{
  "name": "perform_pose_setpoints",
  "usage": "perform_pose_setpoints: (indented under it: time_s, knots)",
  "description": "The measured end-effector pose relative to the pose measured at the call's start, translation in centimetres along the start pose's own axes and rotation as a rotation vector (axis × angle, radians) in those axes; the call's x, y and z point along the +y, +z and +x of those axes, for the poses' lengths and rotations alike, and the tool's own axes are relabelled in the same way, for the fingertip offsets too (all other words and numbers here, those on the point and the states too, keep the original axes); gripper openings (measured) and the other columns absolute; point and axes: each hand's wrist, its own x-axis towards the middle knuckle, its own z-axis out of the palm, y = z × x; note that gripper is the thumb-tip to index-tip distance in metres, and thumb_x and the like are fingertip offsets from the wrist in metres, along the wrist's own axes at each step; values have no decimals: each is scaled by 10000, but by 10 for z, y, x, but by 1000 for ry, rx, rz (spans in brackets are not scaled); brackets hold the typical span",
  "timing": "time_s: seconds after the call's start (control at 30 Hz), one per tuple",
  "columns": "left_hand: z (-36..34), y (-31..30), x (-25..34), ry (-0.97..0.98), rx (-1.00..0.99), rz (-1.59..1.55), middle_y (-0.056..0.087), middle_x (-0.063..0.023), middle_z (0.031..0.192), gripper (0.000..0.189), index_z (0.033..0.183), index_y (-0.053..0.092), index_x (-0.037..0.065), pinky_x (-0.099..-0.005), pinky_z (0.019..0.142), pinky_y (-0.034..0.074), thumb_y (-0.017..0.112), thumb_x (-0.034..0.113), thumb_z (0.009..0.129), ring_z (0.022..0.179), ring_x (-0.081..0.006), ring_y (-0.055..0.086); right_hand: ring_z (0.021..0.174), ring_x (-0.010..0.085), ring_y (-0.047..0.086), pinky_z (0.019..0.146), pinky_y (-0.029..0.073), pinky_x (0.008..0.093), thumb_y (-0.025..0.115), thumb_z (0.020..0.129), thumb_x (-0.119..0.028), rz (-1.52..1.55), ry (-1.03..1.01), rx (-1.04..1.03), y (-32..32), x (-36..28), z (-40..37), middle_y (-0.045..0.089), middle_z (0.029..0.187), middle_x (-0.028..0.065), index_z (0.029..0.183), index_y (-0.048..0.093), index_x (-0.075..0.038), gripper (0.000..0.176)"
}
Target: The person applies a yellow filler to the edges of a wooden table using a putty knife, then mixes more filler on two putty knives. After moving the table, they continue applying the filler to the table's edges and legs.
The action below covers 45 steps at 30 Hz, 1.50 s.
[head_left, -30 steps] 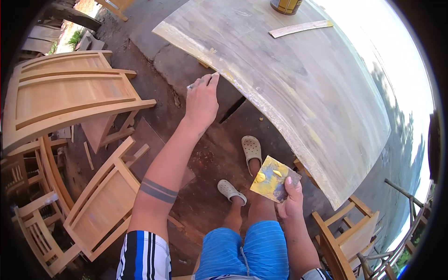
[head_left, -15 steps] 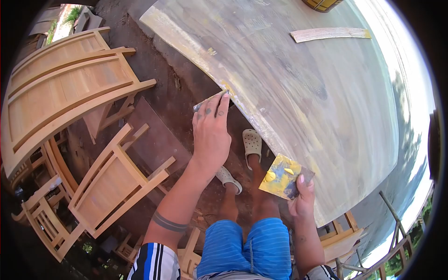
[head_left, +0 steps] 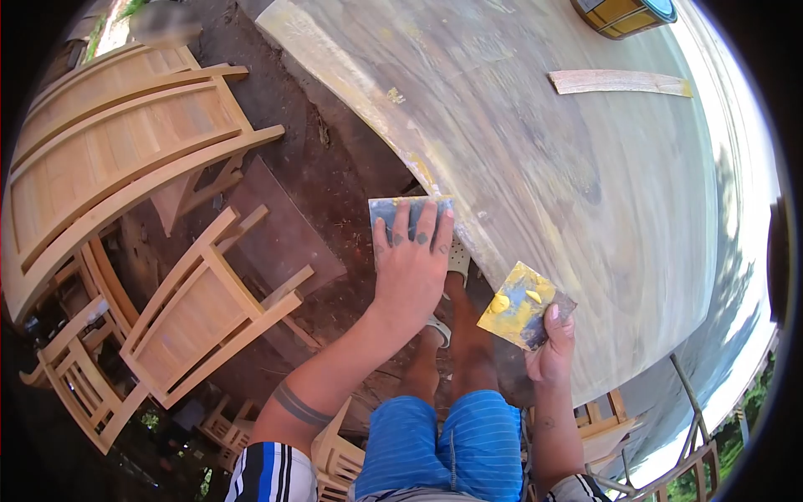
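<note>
My left hand [head_left: 411, 261] grips a flat grey putty scraper [head_left: 382, 209], fingers spread along its face and the thumb hidden beneath. The scraper's upper right corner is at the near edge of a large wooden panel [head_left: 535, 159] streaked with pale filler. Yellow smears mark that edge close to the scraper. In my right hand [head_left: 552, 347] is a square plate [head_left: 523, 314] coated with yellow putty, with two thicker lumps on top. My right thumb presses on the plate's grey corner, and the plate is just over the panel's lower left edge.
On the panel lie a thin wood strip [head_left: 619, 82] and, farther back, a tin can [head_left: 623, 17]. Unfinished wooden bed frames or headboards [head_left: 134, 134] and a smaller framed piece [head_left: 201, 322] stand to the left. A metal frame [head_left: 698, 443] is at lower right.
My left hand has moved down and right along the panel edge, and the scraper's face has turned into view. My right hand has shifted slightly right and up with the plate.
</note>
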Motion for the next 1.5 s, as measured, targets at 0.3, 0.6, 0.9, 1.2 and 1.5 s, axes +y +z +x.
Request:
perform_pose_setpoints:
  time_s: [0.3,0.6,0.9,1.2,1.5]
  knots:
    - [-46,-94,6,76,-138,-417,494,-140,1311,594,1299,518,82,-541,1008,333,529,-56,722,1224,-369,444,1015,202,617,876,516,354,530,955,-130,-25,-126,49,35,2,13,616,1127,120,1198,506,12,282]
    - [-43,-103,15,134,-188,-325,493,-138,1313,571,1316,515,101,-560,996,308,535,11,752,1213,-379,447,1056,202,590,922,472,347,542,953,-155,-125,-203,-4,60,11,17,607,1157,137,1225,512,37,335]
    - [-36,-86,12,173,-252,-259,505,-141,1295,482,1269,548,60,-571,960,337,566,98,789,1200,-373,454,1033,185,590,910,465,331,542,956,-165,-248,-194,-6,62,17,25,619,1126,128,1204,533,40,322]
    - [6,-55,-51,-10,-20,-141,507,-152,1304,540,1293,506,25,-512,1011,359,550,-22,756,1218,-364,468,1030,186,602,893,497,347,516,968,-163,-131,-223,57,40,9,60,605,1154,94,1201,499,-31,269]
    - [12,6,-31,149,17,-61,459,-122,1372,516,1331,469,48,-517,1046,316,511,72,818,1286,-333,416,1048,201,596,913,489,353,503,973,-181,-157,-175,140,6,8,50,585,1178,108,1218,477,-22,293]
